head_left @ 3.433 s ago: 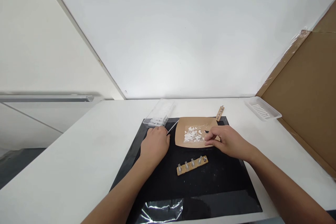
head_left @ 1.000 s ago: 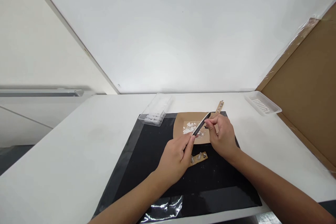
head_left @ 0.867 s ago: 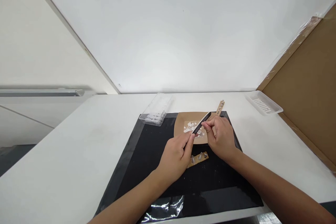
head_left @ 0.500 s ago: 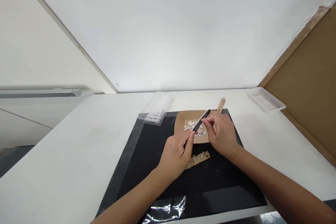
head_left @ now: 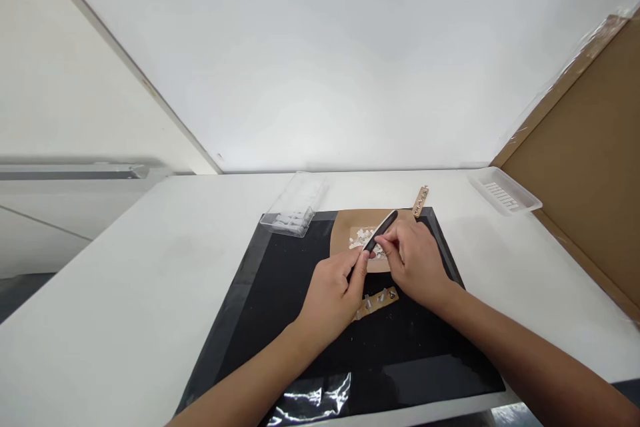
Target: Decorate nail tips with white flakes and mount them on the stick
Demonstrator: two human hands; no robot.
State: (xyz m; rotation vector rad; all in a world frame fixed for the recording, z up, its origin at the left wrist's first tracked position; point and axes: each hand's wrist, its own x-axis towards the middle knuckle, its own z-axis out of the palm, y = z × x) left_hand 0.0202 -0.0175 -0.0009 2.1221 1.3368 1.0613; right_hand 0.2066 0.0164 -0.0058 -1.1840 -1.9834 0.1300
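Note:
My left hand (head_left: 333,297) is closed round the lower end of a thin black stick-like file (head_left: 383,229) that slants up to the right. My right hand (head_left: 415,260) pinches something small against the stick's middle; I cannot make out what it is. Both hands hover over a tan sheet (head_left: 345,237) that carries a pile of several small white pieces (head_left: 361,237). A tan strip with a row of small pegs (head_left: 377,300) lies on the black mat (head_left: 280,300) just below my hands.
A clear plastic box (head_left: 295,212) with white pieces sits at the mat's far left corner. A second tan strip (head_left: 420,200) lies beyond the sheet. A clear tray (head_left: 504,190) stands at the far right beside a cardboard panel (head_left: 585,167). The mat rests on a white table (head_left: 125,280).
My left hand picked up the black stick from beside the clear box and brought it over the tan sheet. My right hand rose from the sheet to meet it, then slid slightly down it.

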